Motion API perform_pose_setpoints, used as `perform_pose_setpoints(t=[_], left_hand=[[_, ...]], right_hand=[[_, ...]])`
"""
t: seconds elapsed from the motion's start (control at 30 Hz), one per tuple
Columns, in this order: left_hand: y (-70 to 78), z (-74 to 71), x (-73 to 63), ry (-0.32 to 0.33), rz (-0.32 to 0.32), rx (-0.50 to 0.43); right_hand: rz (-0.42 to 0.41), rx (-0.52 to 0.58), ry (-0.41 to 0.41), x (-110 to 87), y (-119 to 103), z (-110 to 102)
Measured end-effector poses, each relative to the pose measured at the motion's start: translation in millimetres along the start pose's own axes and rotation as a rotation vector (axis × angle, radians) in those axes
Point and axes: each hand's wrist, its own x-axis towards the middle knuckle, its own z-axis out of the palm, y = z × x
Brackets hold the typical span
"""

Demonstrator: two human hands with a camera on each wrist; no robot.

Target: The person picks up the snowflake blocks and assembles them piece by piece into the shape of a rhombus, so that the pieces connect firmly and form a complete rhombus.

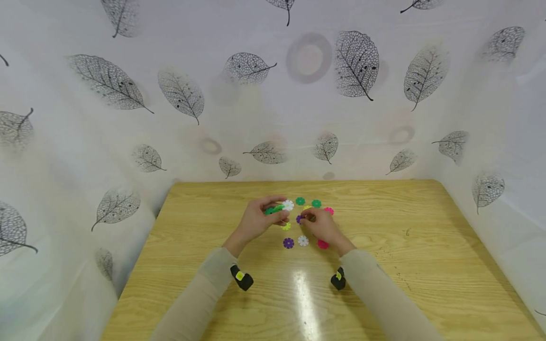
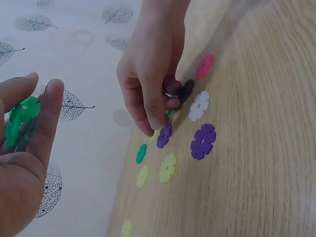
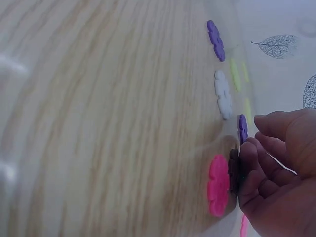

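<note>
In the head view, my left hand [image 1: 259, 219] holds green flower-shaped plastic discs [image 2: 22, 116] between thumb and fingers. A white disc [image 1: 288, 205] shows right at its fingertips. My right hand [image 1: 323, 225] is bent down over the table, its thumb and fingertip pinching the edge of a purple disc [image 3: 242, 128]. Beside the right hand's lower fingers is a black disc [image 2: 185, 91], with a bit of green showing near it. A pink disc [image 3: 217, 185] lies close under that hand in the right wrist view.
More flower discs lie on the wooden table [image 1: 204, 293]: purple [image 1: 288, 243], white [image 1: 303, 241], yellow [image 2: 168, 168], green [image 1: 300, 201] and pink [image 1: 329, 210]. A leaf-print curtain [image 1: 264, 109] stands at the back and sides. Each wrist wears a small black camera [image 1: 242, 278].
</note>
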Motion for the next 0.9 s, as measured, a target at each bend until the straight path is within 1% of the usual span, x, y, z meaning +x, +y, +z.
perform_pose_setpoints(t=[0.2, 0.33, 0.57, 0.7, 0.8, 0.9], left_hand=[[-0.3, 0.1, -0.8, 0.003, 0.004, -0.001], [-0.2, -0.5, -1.2, 0.01, -0.002, -0.005], [-1.3, -1.7, -1.1, -0.005, 0.012, -0.006], [-1.2, -2.3, -1.4, -0.005, 0.007, -0.004], [-0.5, -2.6, -1.9, -0.001, 0.0, 0.007], [0.7, -2.8, -2.6, 0.006, -0.011, 0.014]], right_hand=[[-0.006, -0.067, 0.015, 4.2, 2.3, 3.6], [-0.01, -0.107, 0.008, 6.6, 2.9, 6.7], [-0.02, -0.163, 0.003, 8.6, 2.2, 9.8], [0.01, -0.14, 0.009, 7.6, 0.1, 8.8], [0.045, -0.089, 0.005, 5.7, -2.0, 6.8], [0.049, -0.039, 0.0, 4.3, -3.8, 3.3]])
